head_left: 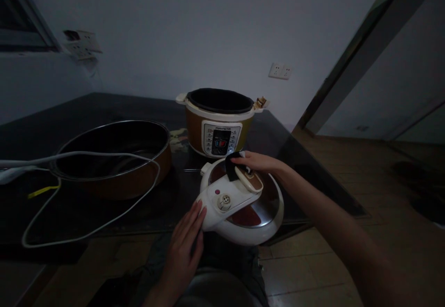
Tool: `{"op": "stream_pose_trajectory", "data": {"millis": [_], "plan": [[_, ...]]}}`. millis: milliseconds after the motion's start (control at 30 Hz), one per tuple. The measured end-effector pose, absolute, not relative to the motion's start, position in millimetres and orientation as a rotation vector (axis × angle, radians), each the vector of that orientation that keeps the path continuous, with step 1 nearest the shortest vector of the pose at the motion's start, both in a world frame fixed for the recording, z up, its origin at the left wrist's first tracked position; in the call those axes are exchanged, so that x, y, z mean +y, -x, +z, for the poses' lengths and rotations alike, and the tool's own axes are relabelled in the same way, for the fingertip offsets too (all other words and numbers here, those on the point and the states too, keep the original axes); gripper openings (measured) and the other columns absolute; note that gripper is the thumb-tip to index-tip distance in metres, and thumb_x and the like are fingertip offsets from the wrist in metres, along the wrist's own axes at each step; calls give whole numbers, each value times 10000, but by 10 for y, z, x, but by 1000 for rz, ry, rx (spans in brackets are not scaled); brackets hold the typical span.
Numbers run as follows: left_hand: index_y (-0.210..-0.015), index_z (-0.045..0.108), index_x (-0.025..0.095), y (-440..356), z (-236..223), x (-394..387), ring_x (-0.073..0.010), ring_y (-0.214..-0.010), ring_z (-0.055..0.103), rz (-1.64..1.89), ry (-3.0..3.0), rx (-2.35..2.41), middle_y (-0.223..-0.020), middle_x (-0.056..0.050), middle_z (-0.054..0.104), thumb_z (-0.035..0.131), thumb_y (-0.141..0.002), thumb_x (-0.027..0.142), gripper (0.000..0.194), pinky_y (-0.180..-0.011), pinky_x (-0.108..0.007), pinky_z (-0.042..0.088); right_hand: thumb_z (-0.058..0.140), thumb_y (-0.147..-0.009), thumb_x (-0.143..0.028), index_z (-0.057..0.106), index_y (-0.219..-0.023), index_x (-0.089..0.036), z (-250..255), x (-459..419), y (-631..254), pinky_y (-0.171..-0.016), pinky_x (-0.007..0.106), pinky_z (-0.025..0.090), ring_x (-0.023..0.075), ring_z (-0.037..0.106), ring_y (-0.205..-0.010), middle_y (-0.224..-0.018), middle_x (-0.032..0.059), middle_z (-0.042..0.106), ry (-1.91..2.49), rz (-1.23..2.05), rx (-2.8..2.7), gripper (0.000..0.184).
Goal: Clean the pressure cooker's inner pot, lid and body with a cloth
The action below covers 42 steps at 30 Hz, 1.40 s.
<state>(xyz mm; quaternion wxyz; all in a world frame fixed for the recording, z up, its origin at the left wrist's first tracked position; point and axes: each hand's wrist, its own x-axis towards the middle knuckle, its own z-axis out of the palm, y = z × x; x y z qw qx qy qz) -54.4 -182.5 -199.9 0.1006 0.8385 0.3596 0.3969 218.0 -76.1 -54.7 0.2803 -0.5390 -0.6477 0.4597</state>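
Observation:
A white pressure cooker lid (271, 214) with a shiny metal top lies at the front edge of the dark table, partly past the edge. With fingers stretched out flat, my left hand (186, 237) rests against the end of the lid's handle. My right hand (259, 161) presses a black cloth (231, 167) onto the lid beside its raised brown and white knob. A round valve and a small red button show on the handle. Behind the lid stands the cooker body (194, 128), its top uncovered and its control panel facing me.
A large brown pan with a dark inside (160, 163) stands on the left of the table (278, 133). A white cord (104, 226) loops over it, with a yellow tag (42, 191). Wall sockets (280, 71) are behind. Floor tiles lie to the right.

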Motion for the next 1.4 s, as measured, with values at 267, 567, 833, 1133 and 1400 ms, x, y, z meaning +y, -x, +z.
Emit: {"op": "stream_pose_trajectory", "data": {"millis": [267, 567, 833, 1133, 1400], "plan": [[-1494, 271, 275, 534, -1989, -1830, -211, -1379, 398, 1178, -2476, 1065, -1507, -67, 413, 422, -923, 100, 616, -1074, -393, 431, 554, -897, -276, 691, -1088, -215, -358, -909, -1896, -855, 359, 510, 206, 682, -909, -1019, 48, 736, 1383, 687, -2554, 243], [-1482, 281, 257, 538, -1975, -1844, -236, -1369, 411, 1153, -2438, 1072, -1494, -102, 425, 462, -937, 172, 580, -1065, -446, 436, 440, -962, -326, 642, -1150, -235, -354, -1575, -2053, -935, 387, 501, 194, 637, -1046, -1117, 62, 690, 1352, 421, -2260, 290], [-1420, 361, 291, 545, -1891, -1825, -246, -1316, 474, 1121, -2357, 1087, -1447, -89, 472, 531, -930, 271, 520, -1050, -454, 449, 467, -936, -194, 368, -1448, -330, -864, -2353, -2124, -1114, 494, 363, 224, 290, -1426, -1541, 52, 343, 1527, 128, -2103, 539], [-1431, 345, 244, 261, -1480, -1750, -261, -1331, 434, 1102, -2462, 871, -1422, -112, 476, 563, -907, 383, 585, -1102, -469, 385, 462, -932, -185, 202, -1515, -309, -1042, -2584, -1901, -1111, 567, 330, 253, 199, -1453, -1555, 70, 303, 1610, -149, -2120, 650], [-1335, 446, 234, 52, -1523, -1725, -239, -1239, 537, 1184, -2457, 931, -1332, -83, 587, 554, -919, 302, 435, -1043, -420, 459, 444, -954, -303, 575, -1279, -204, -812, -1767, -2065, -1107, 478, 366, 225, 446, -1333, -1402, 104, 531, 1573, 238, -2003, 364]]}}
